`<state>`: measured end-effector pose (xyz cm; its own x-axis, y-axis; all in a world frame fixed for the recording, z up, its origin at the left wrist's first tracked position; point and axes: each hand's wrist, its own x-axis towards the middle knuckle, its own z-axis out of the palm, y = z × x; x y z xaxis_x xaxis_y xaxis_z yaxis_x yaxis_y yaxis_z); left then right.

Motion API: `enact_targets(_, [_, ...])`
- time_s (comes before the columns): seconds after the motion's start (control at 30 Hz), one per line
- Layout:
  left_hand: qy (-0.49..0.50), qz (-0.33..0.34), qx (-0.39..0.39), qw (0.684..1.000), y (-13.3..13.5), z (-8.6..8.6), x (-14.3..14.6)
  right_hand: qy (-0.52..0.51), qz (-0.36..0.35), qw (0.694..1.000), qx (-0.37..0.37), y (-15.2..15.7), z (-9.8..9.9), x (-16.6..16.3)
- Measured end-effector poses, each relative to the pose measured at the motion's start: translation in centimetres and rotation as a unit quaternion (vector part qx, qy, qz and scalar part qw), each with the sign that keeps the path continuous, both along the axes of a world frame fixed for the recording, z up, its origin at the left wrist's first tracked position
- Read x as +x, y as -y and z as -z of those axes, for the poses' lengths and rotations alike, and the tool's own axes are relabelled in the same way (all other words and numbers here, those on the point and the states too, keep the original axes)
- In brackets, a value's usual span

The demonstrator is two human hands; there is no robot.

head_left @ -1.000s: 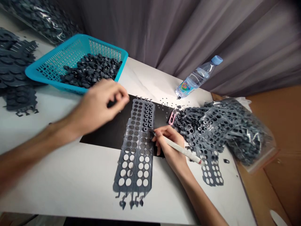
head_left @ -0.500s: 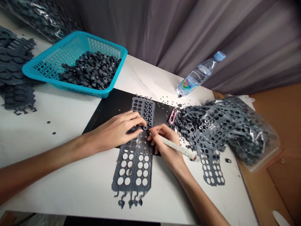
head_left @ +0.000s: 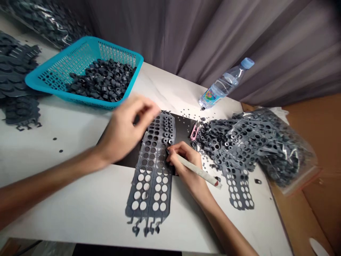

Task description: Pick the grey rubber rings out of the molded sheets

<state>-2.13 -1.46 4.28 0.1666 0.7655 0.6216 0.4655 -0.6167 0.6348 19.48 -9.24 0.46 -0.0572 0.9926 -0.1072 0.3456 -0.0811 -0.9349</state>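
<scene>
A dark grey rubber sheet (head_left: 149, 177) with rows of round holes lies lengthwise in front of me, partly on a black mat (head_left: 182, 122). Small ring-shaped pieces (head_left: 168, 125) stand in its far right columns. My right hand (head_left: 188, 161) is closed around a whitish pen-shaped tool (head_left: 199, 169) with a red mark near its rear end. The tool's dark front end is at the sheet's right columns. My left hand (head_left: 126, 126), blurred, is raised left of the sheet near the basket, thumb and fingers pinched together; what they hold, if anything, is unclear.
A turquoise basket (head_left: 80, 100) of black rings (head_left: 106, 80) stands back left. Pink snips (head_left: 194, 131), a water bottle (head_left: 221, 85) and a heap of punched sheets (head_left: 234, 142) beside a plastic bag (head_left: 290, 163) lie right. More sheets (head_left: 20, 78) are far left.
My left hand has lifted off the sheet and moved back and left toward the basket. My right hand stays at the sheet with the tool, slightly tilted.
</scene>
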Motion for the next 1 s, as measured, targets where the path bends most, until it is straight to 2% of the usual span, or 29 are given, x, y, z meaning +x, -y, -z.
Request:
enact_targets(0.07, [0.064, -0.068, 0.042, 0.995, -1.8, -1.9, -2.3, -0.005, 0.000, 1.000, -0.003, 0.1, 0.0, 0.0])
enact_targets(0.13, [0.015, -0.134, 0.057, 0.989, -3.6, -2.9, -5.6, -0.019, 0.000, 1.000, -0.011, 0.0, 0.0, 0.0])
enact_targets(0.27, [-0.115, -0.212, 0.009, 0.970, -5.7, -2.3, -11.8, -0.060, 0.009, 0.998, -0.035, -0.3, 0.3, 0.1])
enact_targets(0.33, [-0.159, -0.226, 0.005, 0.961, -5.9, -1.8, -12.7, -0.078, 0.014, 0.996, -0.044, -0.4, 0.3, 0.1])
enact_targets(0.4, [-0.171, -0.227, 0.037, 0.958, -5.3, -1.6, -11.5, -0.096, 0.020, 0.994, -0.044, -0.5, 0.3, 0.1])
enact_targets(0.47, [-0.161, -0.199, 0.086, 0.963, -4.1, -1.5, -8.9, -0.108, 0.029, 0.993, -0.035, -0.4, 0.2, 0.1])
enact_targets(0.5, [-0.173, -0.153, 0.098, 0.968, -3.3, -1.2, -7.3, -0.110, 0.034, 0.993, -0.029, -0.4, 0.1, 0.2])
enact_targets(0.57, [-0.206, -0.010, 0.039, 0.978, -1.6, -0.3, -4.5, -0.102, 0.043, 0.994, -0.013, -0.4, 0.0, 0.5])
enact_targets(0.6, [-0.246, 0.058, -0.005, 0.967, -0.8, 0.4, -3.4, -0.094, 0.046, 0.995, -0.004, -0.4, 0.0, 0.8])
enact_targets(0.67, [-0.295, 0.140, -0.069, 0.943, 0.7, 1.8, -2.2, -0.075, 0.051, 0.996, 0.010, -0.5, 0.0, 1.3])
enact_targets(0.8, [-0.330, 0.170, -0.138, 0.918, 1.9, 3.3, -2.7, -0.068, 0.046, 0.997, 0.006, -0.7, 0.3, 1.9])
enact_targets(1.0, [-0.344, 0.167, -0.149, 0.912, 1.8, 2.3, -3.5, -0.095, 0.028, 0.995, -0.023, -0.6, 0.0, 1.4])
